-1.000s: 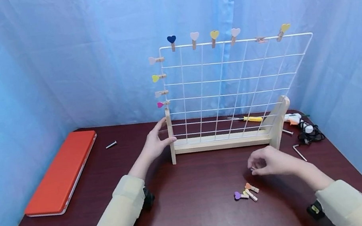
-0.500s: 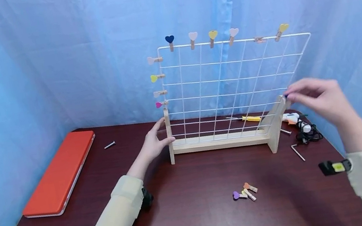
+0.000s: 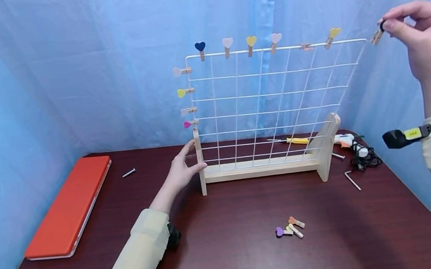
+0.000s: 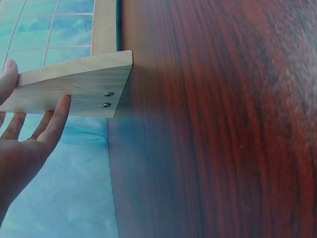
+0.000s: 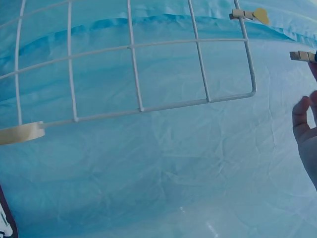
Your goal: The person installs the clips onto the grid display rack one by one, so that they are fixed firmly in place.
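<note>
A white wire grid (image 3: pixel 270 101) stands in a wooden stand (image 3: pixel 260 170), with heart clothespins along its top and left edges. My left hand (image 3: pixel 180 169) holds the stand's left side piece, thumb at the front edge; in the left wrist view the fingers (image 4: pixel 59 116) touch its outer face. High at the right, my right hand (image 3: pixel 427 32) pinches a small wooden clothespin (image 3: pixel 377 35) with a dark heart, just beyond the grid's top right corner and apart from it. That clothespin (image 5: pixel 301 56) also shows at the edge of the right wrist view.
Several loose heart clothespins (image 3: pixel 290 228) lie on the table (image 3: pixel 228 257). An orange-red case (image 3: pixel 69 203) and a screw (image 3: pixel 129 173) are at the left. Behind and right of the stand lie a yellow-handled screwdriver (image 3: pixel 298 140), a glue gun (image 3: pixel 344 139), black cable (image 3: pixel 369 159) and a hex key (image 3: pixel 352 181).
From near the loose clothespins, my right hand has risen past the stand's right side piece to the grid's top right corner, carrying the clothespin. My left hand stays on the stand.
</note>
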Demonstrator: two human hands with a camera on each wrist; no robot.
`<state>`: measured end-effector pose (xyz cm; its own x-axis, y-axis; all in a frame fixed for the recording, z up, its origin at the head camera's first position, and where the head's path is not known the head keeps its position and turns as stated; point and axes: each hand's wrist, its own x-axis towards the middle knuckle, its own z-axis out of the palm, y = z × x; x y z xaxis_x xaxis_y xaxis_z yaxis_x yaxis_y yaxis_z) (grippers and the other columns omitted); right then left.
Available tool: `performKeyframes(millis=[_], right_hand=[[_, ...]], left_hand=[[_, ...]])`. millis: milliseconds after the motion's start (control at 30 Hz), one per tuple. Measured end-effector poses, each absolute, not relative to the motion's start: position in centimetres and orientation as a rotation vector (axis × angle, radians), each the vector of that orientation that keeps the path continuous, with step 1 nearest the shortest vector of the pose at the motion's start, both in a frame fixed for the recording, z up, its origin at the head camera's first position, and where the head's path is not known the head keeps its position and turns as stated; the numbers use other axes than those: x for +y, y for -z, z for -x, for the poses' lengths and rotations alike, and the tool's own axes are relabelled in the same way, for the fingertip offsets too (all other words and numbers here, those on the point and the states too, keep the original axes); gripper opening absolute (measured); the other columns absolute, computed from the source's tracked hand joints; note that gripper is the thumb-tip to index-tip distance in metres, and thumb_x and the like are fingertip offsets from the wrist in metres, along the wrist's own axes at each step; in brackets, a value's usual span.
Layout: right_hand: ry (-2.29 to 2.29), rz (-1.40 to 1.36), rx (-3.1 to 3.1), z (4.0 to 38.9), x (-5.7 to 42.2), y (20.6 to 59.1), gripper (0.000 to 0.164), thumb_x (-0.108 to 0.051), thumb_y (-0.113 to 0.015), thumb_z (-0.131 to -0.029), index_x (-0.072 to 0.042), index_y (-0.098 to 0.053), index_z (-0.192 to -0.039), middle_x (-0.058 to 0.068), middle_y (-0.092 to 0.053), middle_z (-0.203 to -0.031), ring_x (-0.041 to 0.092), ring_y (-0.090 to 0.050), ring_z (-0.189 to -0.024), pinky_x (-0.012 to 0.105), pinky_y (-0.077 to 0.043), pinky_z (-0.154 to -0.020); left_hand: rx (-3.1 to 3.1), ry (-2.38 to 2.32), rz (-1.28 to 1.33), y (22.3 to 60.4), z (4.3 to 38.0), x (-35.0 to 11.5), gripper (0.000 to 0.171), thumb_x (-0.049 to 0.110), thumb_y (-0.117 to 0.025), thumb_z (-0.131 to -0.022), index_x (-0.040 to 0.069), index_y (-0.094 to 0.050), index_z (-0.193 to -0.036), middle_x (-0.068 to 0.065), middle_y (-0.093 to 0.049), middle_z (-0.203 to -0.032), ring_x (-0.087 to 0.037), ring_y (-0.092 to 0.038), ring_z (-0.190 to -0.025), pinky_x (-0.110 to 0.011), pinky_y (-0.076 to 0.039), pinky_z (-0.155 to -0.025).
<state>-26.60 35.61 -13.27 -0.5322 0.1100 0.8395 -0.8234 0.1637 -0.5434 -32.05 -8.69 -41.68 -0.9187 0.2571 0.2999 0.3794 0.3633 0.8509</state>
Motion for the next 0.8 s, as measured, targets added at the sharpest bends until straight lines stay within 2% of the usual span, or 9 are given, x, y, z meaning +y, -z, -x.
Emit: performKeyframes(millis=[233,467,533,667,800], right_hand=[[-1.524,-0.482,-1.673,28.4,35.3,11.8,0.028,-0.008,-0.075,-0.068,0.011,-0.067,-0.087,0.012,-0.063,-0.081,0.015,-0.053,-0.072,0.019,-0.047,-0.076],[-1.445,-0.341,-1.872,29.7,35.0,12.5,0.025,-0.013,-0.074,-0.07,0.001,-0.071,-0.09,0.001,-0.067,-0.082,0.01,-0.046,-0.067,0.014,-0.04,-0.056],[-1.519,-0.365,-1.851,30.0,35.1,12.8,0.025,-0.01,-0.075,-0.068,0.003,-0.07,-0.089,0.003,-0.067,-0.081,0.011,-0.046,-0.066,0.014,-0.039,-0.054],[-1.544,-0.399,-1.848,30.1,35.3,13.4,0.028,-0.01,-0.075,-0.069,0.005,-0.069,-0.091,0.004,-0.067,-0.083,0.011,-0.05,-0.069,0.014,-0.043,-0.059],[-1.388,-0.365,-1.947,29.5,35.1,13.4,0.026,-0.015,-0.071,-0.075,0.001,-0.068,-0.096,0.003,-0.066,-0.09,0.01,-0.052,-0.079,0.015,-0.044,-0.067]], left_hand=[[-2.499,1.593,0.59,41.7,32.1,-8.6,0.077,0.031,-0.069,-0.076,0.025,-0.027,-0.14,-0.006,-0.039,-0.137,-0.027,-0.046,-0.118,-0.038,-0.05,-0.081],[-2.484,1.631,0.607,41.5,32.1,-8.6,0.077,0.028,-0.069,-0.076,0.023,-0.027,-0.14,-0.008,-0.037,-0.138,-0.03,-0.045,-0.119,-0.041,-0.049,-0.082],[-2.487,1.629,0.611,40.8,31.4,-8.5,0.076,0.023,-0.068,-0.078,0.018,-0.027,-0.141,-0.011,-0.037,-0.138,-0.033,-0.044,-0.118,-0.042,-0.048,-0.082],[-2.499,1.608,0.603,40.5,31.0,-8.5,0.075,0.024,-0.068,-0.078,0.018,-0.027,-0.141,-0.011,-0.037,-0.138,-0.031,-0.044,-0.119,-0.041,-0.048,-0.083],[-2.501,1.594,0.592,41.7,32.1,-8.7,0.077,0.032,-0.069,-0.075,0.026,-0.027,-0.14,-0.005,-0.038,-0.138,-0.026,-0.045,-0.119,-0.039,-0.049,-0.082]])
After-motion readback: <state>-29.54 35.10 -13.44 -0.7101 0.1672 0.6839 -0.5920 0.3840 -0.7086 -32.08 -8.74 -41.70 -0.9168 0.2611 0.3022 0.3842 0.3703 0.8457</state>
